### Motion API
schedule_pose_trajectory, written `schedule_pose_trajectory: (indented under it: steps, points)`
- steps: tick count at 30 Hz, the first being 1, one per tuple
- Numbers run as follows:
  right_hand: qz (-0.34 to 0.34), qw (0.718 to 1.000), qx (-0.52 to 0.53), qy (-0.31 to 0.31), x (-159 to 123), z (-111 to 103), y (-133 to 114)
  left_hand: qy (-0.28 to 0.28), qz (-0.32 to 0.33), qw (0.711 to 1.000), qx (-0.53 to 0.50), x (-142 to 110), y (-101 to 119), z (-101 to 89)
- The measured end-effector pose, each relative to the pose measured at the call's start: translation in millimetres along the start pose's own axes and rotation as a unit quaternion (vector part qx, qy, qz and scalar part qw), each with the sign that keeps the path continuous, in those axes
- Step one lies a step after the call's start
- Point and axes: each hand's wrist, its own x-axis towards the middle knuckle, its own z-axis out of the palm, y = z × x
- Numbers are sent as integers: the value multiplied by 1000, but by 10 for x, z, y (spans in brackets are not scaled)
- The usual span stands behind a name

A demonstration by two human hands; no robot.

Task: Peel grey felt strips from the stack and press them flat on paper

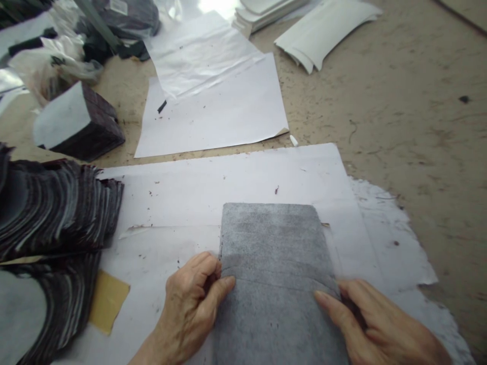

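Observation:
A grey, felt-like sheet [272, 324] with rounded far corners lies in front of me, its near end cut off by the frame. Faint curved lines cross its middle. My left hand [194, 299] pinches the left edge, thumb on top and fingers curled at the side. On the opposite edge, my right hand [373, 319] grips in the same way, with its thumb on the surface. Beneath the sheet is a large white paper [182, 192] dotted with dark scraps. The undersides of both grips are hidden.
Tall stacks of dark layered pieces [61, 208] stand at the left, beside a yellow-brown card [108, 301]. Behind them sits a dark block with a pale top [64, 121]. More white paper [216, 116] and curved white sheets [323, 33] lie farther back on the brown table [418, 111].

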Motion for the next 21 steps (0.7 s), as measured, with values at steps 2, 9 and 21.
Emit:
schedule_pose_trajectory:
  steps: [2,9,21]
  points:
    - [-3,1000,-20,-9,15,-17,-17,-7,10,1000,3,5,0,-11]
    - [1,999,-43,-24,58,-49,-49,-4,40,999,24,-1,-22,-21]
    - [-53,996,-62,31,125,-66,-110,51,98,988,111,-50,-92,22]
